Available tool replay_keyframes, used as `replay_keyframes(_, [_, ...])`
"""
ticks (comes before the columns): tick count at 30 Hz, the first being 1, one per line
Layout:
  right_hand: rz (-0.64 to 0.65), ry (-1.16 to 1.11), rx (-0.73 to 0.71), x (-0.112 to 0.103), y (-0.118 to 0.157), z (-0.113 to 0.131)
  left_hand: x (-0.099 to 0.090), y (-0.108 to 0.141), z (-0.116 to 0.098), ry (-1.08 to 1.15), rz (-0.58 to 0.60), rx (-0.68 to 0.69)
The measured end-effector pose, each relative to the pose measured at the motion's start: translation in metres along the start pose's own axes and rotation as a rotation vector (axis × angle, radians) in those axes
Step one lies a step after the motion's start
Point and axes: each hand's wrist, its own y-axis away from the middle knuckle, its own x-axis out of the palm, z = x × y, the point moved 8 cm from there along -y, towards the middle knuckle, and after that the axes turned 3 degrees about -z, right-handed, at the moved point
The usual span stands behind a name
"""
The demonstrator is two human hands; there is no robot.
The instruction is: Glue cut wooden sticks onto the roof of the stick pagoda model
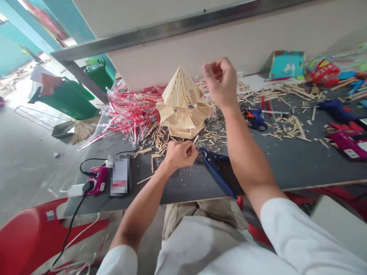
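My left hand (182, 154) is closed around a short wooden stick (196, 139), whose tip pokes out past the fingers. Just beyond it stands a model pavilion (183, 91) built of thin wooden sticks, with a pointed roof above a wider lower tier. My right hand (222, 82) is raised to the right of the roof, apart from it. Its fingers curl loosely with the thumb away from them, and nothing shows between them. A blue-handled cutter (218, 173) lies on the table right of my left hand.
Cut stick pieces (159, 139) litter the dark table (183, 187). Red-and-clear plastic wrappers (129, 110) pile up at left. A phone (119, 175) and a purple power strip (99, 179) with cables sit front left. A blue glue gun (256, 117) lies at right.
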Motion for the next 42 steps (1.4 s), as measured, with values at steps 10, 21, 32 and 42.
replay_keyframes(10, [0.836,0.478,0.243,-0.071,0.216,0.017,0.027,0.013,0.030,0.472,0.138,-0.354])
replay_keyframes(21, [0.778,0.558,0.177,-0.062,0.260,0.024,0.032,0.014,0.034,0.375,0.117,-0.306])
replay_keyframes(32, [0.636,-0.565,0.556,0.023,0.182,0.009,0.028,0.013,0.033,0.445,0.113,-0.294])
replay_keyframes(42, [0.464,-0.648,0.492,0.023,0.197,0.008,0.037,0.015,0.025,0.374,0.213,-0.282])
